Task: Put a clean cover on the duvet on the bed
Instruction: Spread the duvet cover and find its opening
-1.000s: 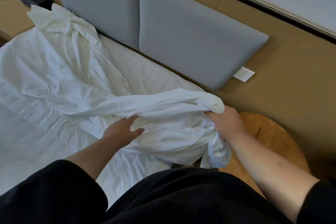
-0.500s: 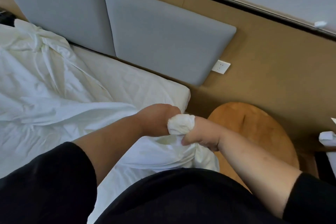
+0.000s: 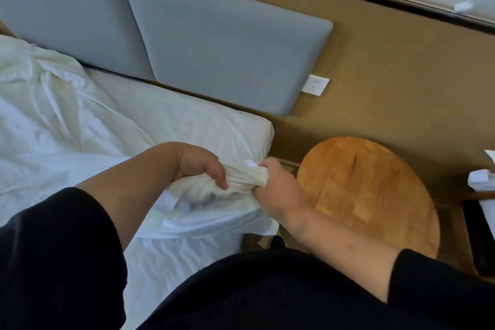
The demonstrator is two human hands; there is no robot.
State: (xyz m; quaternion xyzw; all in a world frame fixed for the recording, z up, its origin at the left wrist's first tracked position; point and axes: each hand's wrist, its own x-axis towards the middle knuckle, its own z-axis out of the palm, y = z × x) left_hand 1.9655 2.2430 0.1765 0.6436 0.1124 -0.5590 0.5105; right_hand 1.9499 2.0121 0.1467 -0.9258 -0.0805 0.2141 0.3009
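Both hands meet over the near corner of the bed (image 3: 187,120), each clenched on the same bunch of white fabric. The right hand (image 3: 278,187) has its fingers curled tight round a gathered, twisted corner of the duvet cover (image 3: 241,182), with a small tuft of cloth sticking out above its knuckles. The left hand (image 3: 201,163) sits just beside it, wrist bent, fingers hooked down over the bunched cloth and gripping it from above. From the two fists the cover spreads back toward the person, sagging in a loose fold over the bed's edge, and something pale and yellowish shows faintly through the thin cloth below the left wrist; whether that is the duvet itself cannot be told. More rumpled white bedding (image 3: 53,104) lies heaped across the mattress to the left, running up toward the two grey padded headboard panels (image 3: 219,45) fixed to the tan wall. A white wall socket (image 3: 315,85) sits just off the lower right corner of the nearer panel. A round wooden side table (image 3: 375,190) stands beside the bed, under the right forearm. Both arms wear black sleeves (image 3: 53,249) pushed up past the forearm, and the person's black top fills the bottom of the view.
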